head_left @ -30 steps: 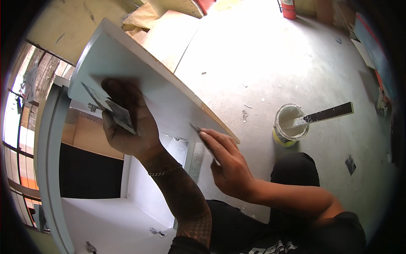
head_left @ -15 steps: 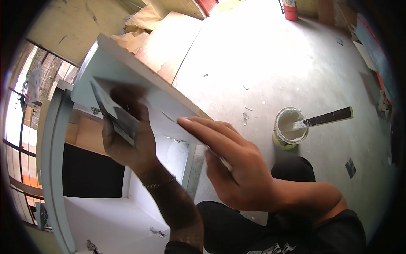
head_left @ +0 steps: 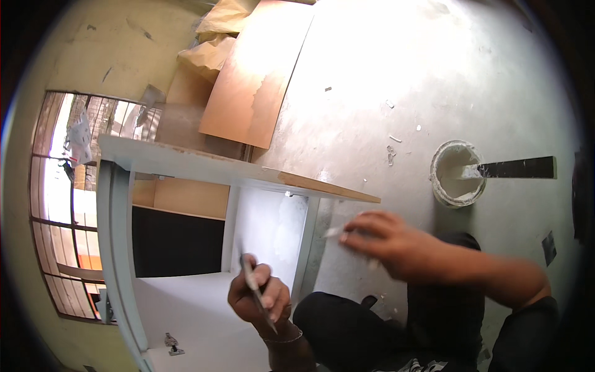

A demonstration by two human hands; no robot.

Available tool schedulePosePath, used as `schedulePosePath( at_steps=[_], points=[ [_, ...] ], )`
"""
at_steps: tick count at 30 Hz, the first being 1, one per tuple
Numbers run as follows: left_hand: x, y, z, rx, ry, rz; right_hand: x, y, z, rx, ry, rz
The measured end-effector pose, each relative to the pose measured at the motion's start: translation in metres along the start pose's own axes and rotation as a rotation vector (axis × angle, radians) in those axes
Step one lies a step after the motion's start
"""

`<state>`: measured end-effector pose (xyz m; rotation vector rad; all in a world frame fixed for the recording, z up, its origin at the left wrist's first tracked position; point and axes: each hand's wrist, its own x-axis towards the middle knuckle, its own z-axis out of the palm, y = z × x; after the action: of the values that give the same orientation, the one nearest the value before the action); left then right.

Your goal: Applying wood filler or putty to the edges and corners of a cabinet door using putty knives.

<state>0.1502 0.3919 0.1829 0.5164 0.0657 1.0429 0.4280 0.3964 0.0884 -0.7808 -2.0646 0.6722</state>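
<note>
In front of the cabinet (head_left: pixel 118 248), my left hand (head_left: pixel 273 291) is closed around a thin, flat scraper plate (head_left: pixel 253 286), seen nearly edge-on. My right hand (head_left: pixel 403 248), farther right and blurred, pinches a thin pale blade (head_left: pixel 333 233); its kind is unclear. The pale blue-grey cabinet door (head_left: pixel 248 170) stands swung out above both hands, its bare wooden edge toward me. Neither hand touches it. To the right of the door, a bucket (head_left: pixel 437 186) of white paste stands on the floor with a dark flat stick (head_left: pixel 520 167) leaning out of it.
A metal hinge (head_left: pixel 173 344) sits on the cabinet's white inner panel, beside a black panel (head_left: pixel 176 242). Brown boards (head_left: pixel 248 87) and crumpled paper (head_left: pixel 211 56) lie behind the door. Scraps dot the grey floor (head_left: pixel 372 155). A barred window (head_left: pixel 68 217) is at left.
Both hands have drawn back from the door's face, the left downward, the right down and rightward. The door now appears nearly edge-on. My view has shifted, so the bucket sits farther right.
</note>
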Motion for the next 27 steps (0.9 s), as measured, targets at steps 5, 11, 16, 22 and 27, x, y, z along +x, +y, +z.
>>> schedulePosePath(
  at_steps=[5, 11, 16, 22, 27],
  points=[
    [0.004, -0.009, -0.013, 0.039, 0.071, 0.116, 0.043, 0.023, -0.045, 1.645, 0.395, 0.749],
    [0.010, -0.023, -0.052, -0.018, 0.216, 0.156, 0.081, 0.058, -0.035, 1.992, 0.074, 1.036],
    [0.012, -0.032, -0.053, 0.035, 0.246, 0.136, 0.112, 0.039, -0.036, 1.997, 0.017, 1.104],
    [0.006, -0.029, -0.052, 0.040, 0.281, 0.100, 0.108, 0.025, -0.044, 1.620, 0.219, 0.569],
    [0.005, -0.034, -0.038, 0.054, 0.570, -0.042, 0.040, -0.008, -0.021, 0.408, 0.409, -0.088]
  ],
)
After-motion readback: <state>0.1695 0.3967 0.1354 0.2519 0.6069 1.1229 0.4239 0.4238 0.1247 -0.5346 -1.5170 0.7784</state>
